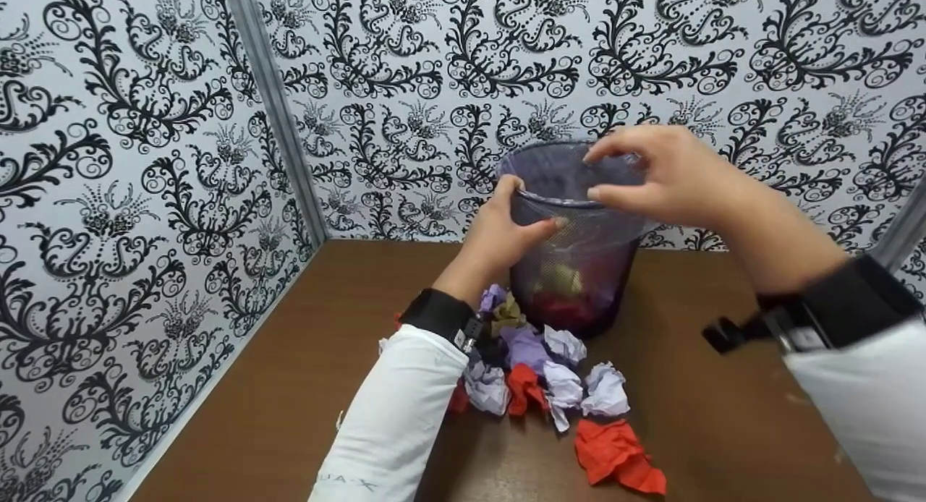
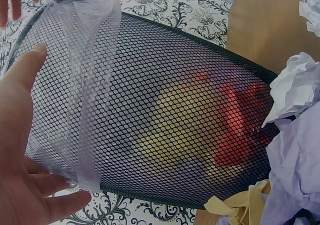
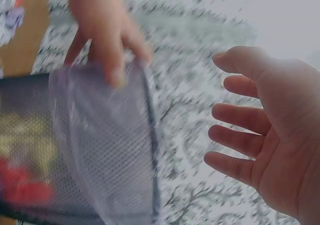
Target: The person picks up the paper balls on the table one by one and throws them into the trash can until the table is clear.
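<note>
A tall round bin of dark metal mesh (image 1: 579, 245) stands upright on the brown wooden desk (image 1: 738, 422), near the patterned wall (image 1: 391, 111). It is lined with a thin translucent plastic bag (image 2: 92, 135), which is folded outward over the rim, I suppose so that it does not slip inside. The left hand (image 1: 499, 231) grips the upper part of the bin, a finger at the rim and the thumb along the outer side; probably this keeps such a light bin from tipping. The right hand (image 1: 673, 176) is near the bin's mouth, its thumb and fingers spread apart, and it pinches nothing. Through the mesh one can see crumpled yellow paper (image 2: 185, 115) and crumpled red paper (image 2: 232, 147) at the bottom. More crumpled paper balls, in white, purple, red and dull yellow (image 1: 526, 350), lie in a loose group before the bin, perhaps placed there for easy reach.
</note>
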`<state>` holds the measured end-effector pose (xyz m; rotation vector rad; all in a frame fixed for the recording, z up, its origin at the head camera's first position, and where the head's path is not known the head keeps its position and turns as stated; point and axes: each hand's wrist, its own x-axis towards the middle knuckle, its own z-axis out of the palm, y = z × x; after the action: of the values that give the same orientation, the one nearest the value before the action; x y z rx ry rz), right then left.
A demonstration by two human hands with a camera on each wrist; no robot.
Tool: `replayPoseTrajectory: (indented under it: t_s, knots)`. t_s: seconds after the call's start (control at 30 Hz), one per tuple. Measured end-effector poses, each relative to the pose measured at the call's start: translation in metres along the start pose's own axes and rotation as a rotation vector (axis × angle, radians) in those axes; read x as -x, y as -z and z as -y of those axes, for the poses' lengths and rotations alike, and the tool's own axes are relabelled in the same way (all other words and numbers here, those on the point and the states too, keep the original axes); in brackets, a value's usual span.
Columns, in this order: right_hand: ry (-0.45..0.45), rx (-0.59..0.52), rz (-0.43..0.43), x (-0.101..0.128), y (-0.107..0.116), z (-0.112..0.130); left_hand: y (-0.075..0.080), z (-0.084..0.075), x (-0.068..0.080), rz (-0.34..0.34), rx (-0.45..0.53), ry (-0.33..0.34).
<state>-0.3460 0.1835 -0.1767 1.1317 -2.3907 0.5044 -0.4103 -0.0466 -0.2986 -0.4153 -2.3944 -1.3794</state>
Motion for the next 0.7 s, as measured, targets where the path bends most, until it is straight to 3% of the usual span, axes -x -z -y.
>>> replayPoseTrajectory:
  t_s: [0.17,0.27,0.5,0.7]
  knots:
    - [0.213,-0.037,-0.107,0.033,-0.005,0.016,-0.001,-0.002,-0.002,-0.007,0.010,0.003]
    - [0.238,-0.054,-0.067,0.057,-0.018,0.016,-0.001,-0.004,-0.004,-0.008,0.000,0.011]
    - [0.072,-0.166,0.150,0.111,-0.065,-0.004,-0.001,-0.006,-0.003,0.001,0.007,0.032]
    - [-0.031,-0.198,0.296,0.139,-0.111,-0.021,-0.001,-0.002,0.000,-0.006,-0.004,0.035]
